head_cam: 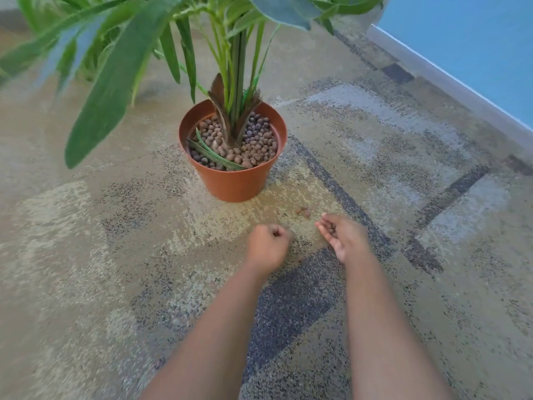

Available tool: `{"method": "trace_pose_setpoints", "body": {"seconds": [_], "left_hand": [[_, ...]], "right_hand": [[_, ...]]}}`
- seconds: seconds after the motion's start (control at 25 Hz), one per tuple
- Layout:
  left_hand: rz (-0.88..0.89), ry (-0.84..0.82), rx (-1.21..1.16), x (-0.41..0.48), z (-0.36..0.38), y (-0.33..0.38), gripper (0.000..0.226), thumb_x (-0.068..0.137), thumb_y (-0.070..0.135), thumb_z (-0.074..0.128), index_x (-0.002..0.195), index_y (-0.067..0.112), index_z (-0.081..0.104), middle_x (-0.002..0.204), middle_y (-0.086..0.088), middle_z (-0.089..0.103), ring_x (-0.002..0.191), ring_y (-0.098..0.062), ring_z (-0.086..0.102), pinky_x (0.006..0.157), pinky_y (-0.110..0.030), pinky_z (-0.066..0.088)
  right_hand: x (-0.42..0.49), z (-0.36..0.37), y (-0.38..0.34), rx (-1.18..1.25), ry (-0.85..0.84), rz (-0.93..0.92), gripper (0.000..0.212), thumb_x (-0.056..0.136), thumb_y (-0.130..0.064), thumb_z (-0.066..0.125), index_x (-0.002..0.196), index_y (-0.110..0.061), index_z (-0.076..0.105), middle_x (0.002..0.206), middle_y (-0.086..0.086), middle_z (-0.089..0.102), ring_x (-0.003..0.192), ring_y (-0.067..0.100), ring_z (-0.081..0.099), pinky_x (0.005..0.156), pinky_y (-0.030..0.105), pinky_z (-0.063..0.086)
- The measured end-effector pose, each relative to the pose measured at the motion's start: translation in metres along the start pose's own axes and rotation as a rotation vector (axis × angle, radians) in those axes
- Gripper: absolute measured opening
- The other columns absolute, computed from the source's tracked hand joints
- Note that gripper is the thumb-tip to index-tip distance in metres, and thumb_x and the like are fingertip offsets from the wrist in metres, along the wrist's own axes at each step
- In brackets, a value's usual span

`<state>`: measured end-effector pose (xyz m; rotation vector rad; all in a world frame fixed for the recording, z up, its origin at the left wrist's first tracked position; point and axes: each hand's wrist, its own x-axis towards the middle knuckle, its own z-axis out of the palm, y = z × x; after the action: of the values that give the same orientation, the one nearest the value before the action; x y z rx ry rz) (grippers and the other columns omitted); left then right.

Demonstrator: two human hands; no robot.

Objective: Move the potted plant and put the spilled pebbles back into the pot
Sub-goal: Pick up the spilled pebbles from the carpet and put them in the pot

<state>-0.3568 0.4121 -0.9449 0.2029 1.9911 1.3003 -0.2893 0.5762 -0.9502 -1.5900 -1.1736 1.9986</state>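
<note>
Below the round terracotta plastic pot (232,157) at centre, the left hand (269,246) is fisted, seemingly around pebbles; the cupped right hand (343,236) cradles brown clay pebbles (331,228); tilting spills them.

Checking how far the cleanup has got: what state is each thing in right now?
Pot: upright on the carpet, filled with pebbles.
Plant: standing upright in the pot.
Spilled pebbles: a few lie on the carpet.
Left hand: closed in a fist.
Right hand: cupped, holding pebbles.
</note>
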Motion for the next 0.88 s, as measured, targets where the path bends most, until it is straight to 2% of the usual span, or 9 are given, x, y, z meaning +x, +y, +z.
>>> {"method": "trace_pose_setpoints", "body": {"seconds": [0.08,0.16,0.2,0.32,0.4,0.48,0.6,0.76,0.88], "left_hand": [[0.037,0.029,0.138,-0.01,0.006,-0.012,0.015,0.084,0.028,0.073,0.094,0.016,0.072,0.073,-0.005,0.069,0.05,-0.018,0.052,0.05,-0.026,0.044],[0.08,0.066,0.343,-0.018,0.012,-0.02,0.039,0.078,0.035,0.079,0.114,0.023,0.07,0.091,-0.001,0.075,0.056,-0.009,0.054,0.048,-0.014,0.035],[0.129,0.09,0.441,-0.02,0.015,-0.023,0.042,0.077,0.037,0.079,0.116,0.025,0.069,0.096,0.003,0.075,0.059,-0.005,0.052,0.05,-0.013,0.034],[0.194,0.143,0.554,-0.019,0.019,-0.021,0.035,0.08,0.041,0.076,0.112,0.029,0.071,0.1,0.006,0.075,0.068,-0.007,0.056,0.056,-0.019,0.041],[0.201,0.127,0.547,-0.015,0.017,-0.02,0.027,0.082,0.04,0.074,0.108,0.031,0.073,0.099,0.006,0.075,0.074,-0.011,0.063,0.061,-0.02,0.045],[0.23,0.067,0.544,-0.013,0.015,-0.021,0.018,0.084,0.039,0.071,0.1,0.03,0.075,0.088,0.009,0.074,0.067,-0.005,0.061,0.056,-0.019,0.044],[0.125,-0.002,0.168,-0.01,0.008,-0.023,0.005,0.086,0.026,0.071,0.085,0.02,0.071,0.063,0.009,0.061,0.04,0.003,0.041,0.041,-0.012,0.033],[-0.063,0.011,-0.493,-0.008,-0.017,-0.008,0.012,0.092,0.006,0.051,0.088,0.003,0.061,0.074,-0.006,0.06,0.055,-0.008,0.05,0.05,-0.019,0.042],[-0.112,-0.019,-0.771,-0.007,-0.034,0.001,0.021,0.093,0.005,0.037,0.084,0.002,0.056,0.072,-0.009,0.062,0.059,-0.014,0.061,0.052,-0.02,0.05]], "right_hand": [[-0.001,0.01,-0.001,-0.213,0.01,-0.074,0.01,0.079,0.0,0.077,0.085,-0.007,0.073,0.088,0.012,0.075,0.079,0.02,0.075,0.073,0.027,0.062],[-0.004,0.022,0.003,-0.458,0.054,-0.188,0.014,0.075,-0.009,0.082,0.085,-0.017,0.076,0.084,0.004,0.077,0.075,0.016,0.075,0.072,0.031,0.062],[-0.005,0.028,0.005,-0.562,0.082,-0.246,0.015,0.074,-0.014,0.083,0.087,-0.019,0.077,0.082,0.001,0.078,0.069,0.013,0.074,0.064,0.029,0.062],[-0.005,0.037,0.01,-0.711,0.1,-0.354,0.022,0.074,-0.019,0.084,0.096,-0.019,0.077,0.083,-0.003,0.077,0.054,0.006,0.067,0.033,0.013,0.042],[-0.004,0.04,0.01,-0.749,0.113,-0.371,0.024,0.075,-0.016,0.083,0.099,-0.016,0.077,0.085,-0.001,0.077,0.058,0.006,0.068,0.033,0.013,0.04],[-0.005,0.04,0.008,-0.71,0.103,-0.333,0.021,0.078,-0.014,0.081,0.098,-0.013,0.077,0.087,0.001,0.077,0.064,0.009,0.07,0.047,0.022,0.055],[-0.008,0.029,-0.001,-0.555,0.005,-0.151,0.015,0.082,-0.01,0.076,0.096,-0.006,0.073,0.09,0.008,0.075,0.067,0.015,0.069,0.058,0.03,0.061],[-0.018,0.016,-0.008,-0.05,-0.148,0.141,0.018,0.081,0.012,0.064,0.096,0.002,0.064,0.101,0.02,0.063,0.089,0.026,0.066,0.062,0.027,0.062],[-0.018,0.02,-0.012,0.029,-0.159,0.127,0.02,0.081,0.013,0.059,0.096,0.0,0.061,0.097,0.018,0.059,0.089,0.026,0.063,0.069,0.031,0.063]]}}
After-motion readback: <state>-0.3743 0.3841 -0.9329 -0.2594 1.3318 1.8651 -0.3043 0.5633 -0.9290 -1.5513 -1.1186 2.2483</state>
